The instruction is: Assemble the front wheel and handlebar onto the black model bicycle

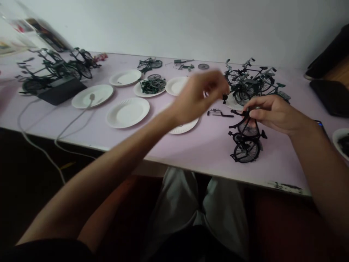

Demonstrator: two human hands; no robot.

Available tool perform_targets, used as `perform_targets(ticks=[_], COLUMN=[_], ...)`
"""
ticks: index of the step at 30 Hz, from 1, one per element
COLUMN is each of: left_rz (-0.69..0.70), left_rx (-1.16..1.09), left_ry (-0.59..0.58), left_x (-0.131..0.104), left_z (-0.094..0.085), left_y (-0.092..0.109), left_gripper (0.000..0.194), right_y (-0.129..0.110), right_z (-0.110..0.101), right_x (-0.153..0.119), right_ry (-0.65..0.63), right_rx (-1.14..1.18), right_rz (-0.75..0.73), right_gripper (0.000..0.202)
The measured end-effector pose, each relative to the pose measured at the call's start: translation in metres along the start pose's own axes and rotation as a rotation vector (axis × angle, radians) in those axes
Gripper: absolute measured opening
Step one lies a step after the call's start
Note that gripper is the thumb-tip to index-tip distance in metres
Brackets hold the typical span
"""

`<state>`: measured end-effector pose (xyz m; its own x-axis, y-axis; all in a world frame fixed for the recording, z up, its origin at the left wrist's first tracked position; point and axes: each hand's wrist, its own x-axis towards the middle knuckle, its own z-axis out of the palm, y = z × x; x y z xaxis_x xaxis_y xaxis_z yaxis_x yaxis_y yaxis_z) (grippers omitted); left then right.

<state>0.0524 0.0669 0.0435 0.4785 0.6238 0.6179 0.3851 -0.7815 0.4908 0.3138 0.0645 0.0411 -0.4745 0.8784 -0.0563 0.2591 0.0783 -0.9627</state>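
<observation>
My right hand (275, 112) pinches the upper end of a small black model bicycle (245, 140), held on end above the table near its front edge. My left hand (200, 92) is raised over the plates at the middle, blurred, with its fingers curled; whether anything is between them cannot be made out. A thin dark frame part (220, 113) lies on the table between the two hands. Behind my right hand stands a group of model bicycles (252, 78).
White paper plates (128, 112) are spread over the pink table (212, 145); one plate holds wheels and green parts (152, 84). More model bicycles (54, 71) and a dark box (64, 89) stand left. A cable (57, 145) hangs over the front edge. A black case (329, 97) lies right.
</observation>
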Motion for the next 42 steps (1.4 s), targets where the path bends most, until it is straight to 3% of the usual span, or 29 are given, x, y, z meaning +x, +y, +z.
perform_targets(ticks=[2, 6, 9, 12, 15, 18, 23, 26, 29, 33, 35, 38, 40, 42], left_rz=[0.097, 0.346, 0.44, 0.445, 0.463, 0.511, 0.646, 0.543, 0.345, -0.063, -0.307, -0.491, -0.513, -0.496], left_rx=[-0.054, 0.171, 0.207, 0.262, 0.305, 0.37, 0.326, 0.264, 0.28, 0.199, 0.078, -0.216, -0.344, -0.402], left_ry=[-0.18, -0.38, -0.458, -0.477, -0.497, -0.418, -0.128, -0.074, 0.014, 0.293, 0.375, 0.387, 0.346, 0.243], left_x=[-0.003, -0.01, -0.016, -0.033, -0.064, -0.099, -0.135, -0.14, -0.141, -0.135, -0.125, -0.102, -0.084, -0.065], left_z=[0.028, 0.08, 0.096, 0.089, 0.071, 0.054, 0.031, 0.012, -0.009, -0.024, -0.027, -0.03, -0.034, -0.038], left_y=[-0.003, -0.01, -0.004, 0.012, 0.033, 0.048, 0.053, 0.051, 0.045, 0.026, 0.012, -0.008, -0.02, -0.032], left_gripper=[0.014, 0.026, 0.043, 0.059, 0.057, 0.041, 0.019, 0.018, 0.021, 0.018, 0.015, 0.018, 0.018, 0.018], right_y=[-0.005, -0.011, -0.012, -0.014, -0.014, -0.009, 0.007, 0.015, 0.018, 0.018, 0.017, 0.014, 0.013, 0.013], right_z=[-0.002, -0.011, -0.014, -0.01, -0.004, 0.004, 0.028, 0.047, 0.063, 0.074, 0.075, 0.074, 0.074, 0.076], right_x=[-0.002, -0.006, -0.005, -0.004, -0.003, 0.001, 0.017, 0.023, 0.023, 0.028, 0.035, 0.049, 0.057, 0.06], right_ry=[-0.031, -0.096, -0.114, -0.137, -0.182, -0.204, -0.265, -0.178, -0.124, -0.08, -0.114, -0.297, -0.407, -0.387], right_rx=[-0.091, -0.241, -0.284, -0.308, -0.315, -0.307, -0.272, -0.1, 0.008, 0.03, 0.012, -0.026, -0.065, -0.057], right_rz=[-0.02, -0.024, 0.004, 0.007, 0.015, 0.005, 0.087, 0.144, 0.179, 0.186, 0.179, 0.174, 0.195, 0.172], right_gripper=[0.033, 0.029, 0.031, 0.034, 0.035, 0.036, 0.042, 0.04, 0.039, 0.038, 0.038, 0.04, 0.039, 0.037])
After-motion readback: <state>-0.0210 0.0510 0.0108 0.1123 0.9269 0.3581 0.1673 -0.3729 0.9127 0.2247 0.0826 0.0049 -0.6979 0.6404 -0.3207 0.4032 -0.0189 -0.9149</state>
